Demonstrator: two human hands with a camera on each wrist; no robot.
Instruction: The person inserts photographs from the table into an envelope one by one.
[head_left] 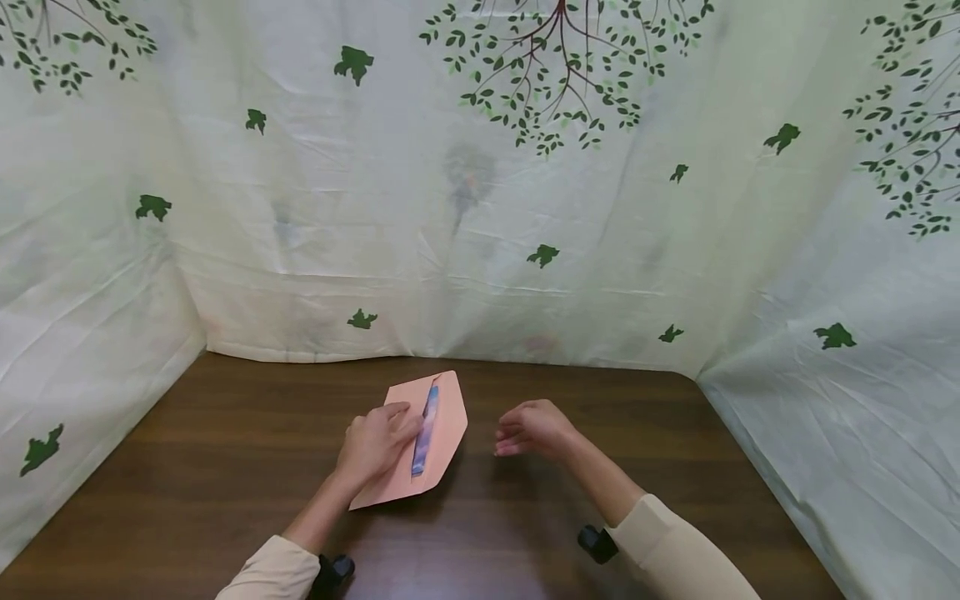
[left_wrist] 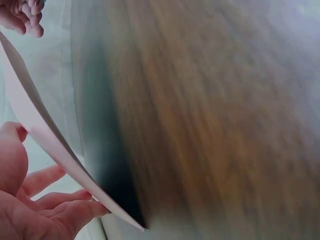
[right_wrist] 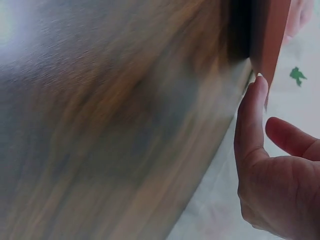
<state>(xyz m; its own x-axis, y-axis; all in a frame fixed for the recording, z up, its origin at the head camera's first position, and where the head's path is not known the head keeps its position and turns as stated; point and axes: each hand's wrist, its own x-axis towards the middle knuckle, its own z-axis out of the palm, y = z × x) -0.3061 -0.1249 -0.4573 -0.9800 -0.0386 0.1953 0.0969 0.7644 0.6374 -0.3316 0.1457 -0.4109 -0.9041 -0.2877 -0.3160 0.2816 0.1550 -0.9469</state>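
A pink paper envelope (head_left: 452,421) is tilted above the brown table, its shadow falling below it. Through a slit along its right part shows a narrow blue-and-purple strip (head_left: 425,433); what the strip belongs to is hidden. My left hand (head_left: 378,446) holds the envelope from its left side, thumb and fingers against the paper. In the left wrist view the envelope (left_wrist: 45,125) appears nearly edge-on beside the fingers. My right hand (head_left: 536,429) hovers to the right of the envelope, apart from it, fingers loosely bent and holding nothing.
The dark wood table (head_left: 637,433) reaches back to a pale curtain (head_left: 315,208) printed with leaves and branches, which also hangs at both sides. Dark wrist devices sit under each wrist, the right one (head_left: 597,543) close to the sleeve.
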